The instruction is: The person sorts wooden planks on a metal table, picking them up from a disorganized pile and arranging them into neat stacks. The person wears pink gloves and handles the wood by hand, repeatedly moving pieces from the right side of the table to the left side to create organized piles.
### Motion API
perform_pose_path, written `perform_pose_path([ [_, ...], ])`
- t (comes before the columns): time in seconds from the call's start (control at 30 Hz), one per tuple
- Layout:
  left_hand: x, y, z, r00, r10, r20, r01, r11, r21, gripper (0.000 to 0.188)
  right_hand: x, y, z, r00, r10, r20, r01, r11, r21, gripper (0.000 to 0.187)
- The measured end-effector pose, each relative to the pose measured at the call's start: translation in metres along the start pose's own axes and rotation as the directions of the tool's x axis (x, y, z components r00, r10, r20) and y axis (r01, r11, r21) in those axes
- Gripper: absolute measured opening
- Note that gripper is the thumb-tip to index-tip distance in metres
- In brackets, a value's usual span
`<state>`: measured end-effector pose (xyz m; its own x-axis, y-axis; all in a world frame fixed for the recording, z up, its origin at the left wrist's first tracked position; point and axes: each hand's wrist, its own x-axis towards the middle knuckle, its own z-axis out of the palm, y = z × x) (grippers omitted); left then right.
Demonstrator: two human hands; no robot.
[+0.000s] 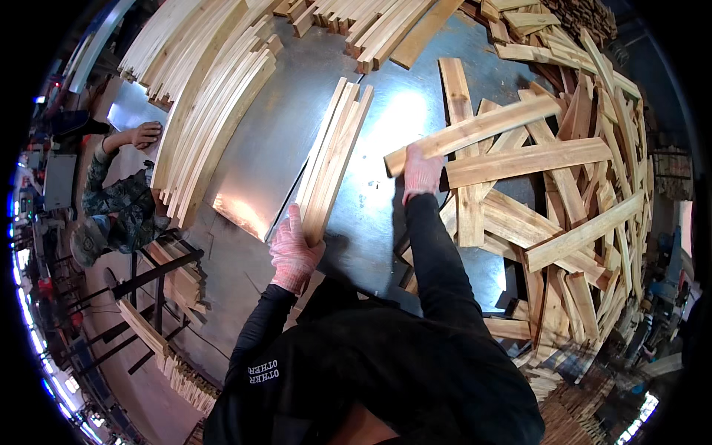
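While the left hand (293, 254) holds the near end of some sticks (337, 156) over the shiny table (371, 241), the right hand (421, 174) grips a board (478, 128) by its left end, the other end maybe just over the messy wood pile (515, 215).

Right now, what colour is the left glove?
The left glove is pale pink, clearest in the head view.
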<state>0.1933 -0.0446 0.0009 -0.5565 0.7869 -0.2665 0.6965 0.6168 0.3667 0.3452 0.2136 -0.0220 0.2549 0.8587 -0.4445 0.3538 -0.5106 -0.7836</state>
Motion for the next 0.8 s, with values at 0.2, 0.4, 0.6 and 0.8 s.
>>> perform_pose_path([
  [0.2, -0.005, 0.011, 0.009, 0.998, 0.048, -0.046, -0.042, 0.991, 0.127, 0.111, -0.145, 0.073, -0.018, 0.554, 0.042, 0.831, 0.607, 0.663, -0.438, 0.056],
  [0.4, -0.002, 0.047, -0.008, 0.983, -0.165, 0.081, 0.147, 0.971, 0.188, 0.109, -0.025, 0.039, -0.082, 0.811, -0.556, -0.183, 0.413, 0.765, -0.495, 0.085],
  [0.6, -0.006, 0.033, 0.007, 1.000, 0.003, 0.027, -0.009, 0.975, 0.221, 0.109, 0.118, -0.007, -0.160, 0.909, -0.231, -0.347, 0.191, 0.971, -0.145, 0.068],
  [0.8, -0.010, 0.038, -0.005, 0.986, -0.105, 0.127, 0.085, 0.985, 0.152, 0.112, -0.032, 0.095, -0.062, 0.903, -0.350, 0.249, 0.410, 0.876, -0.254, 0.067],
])
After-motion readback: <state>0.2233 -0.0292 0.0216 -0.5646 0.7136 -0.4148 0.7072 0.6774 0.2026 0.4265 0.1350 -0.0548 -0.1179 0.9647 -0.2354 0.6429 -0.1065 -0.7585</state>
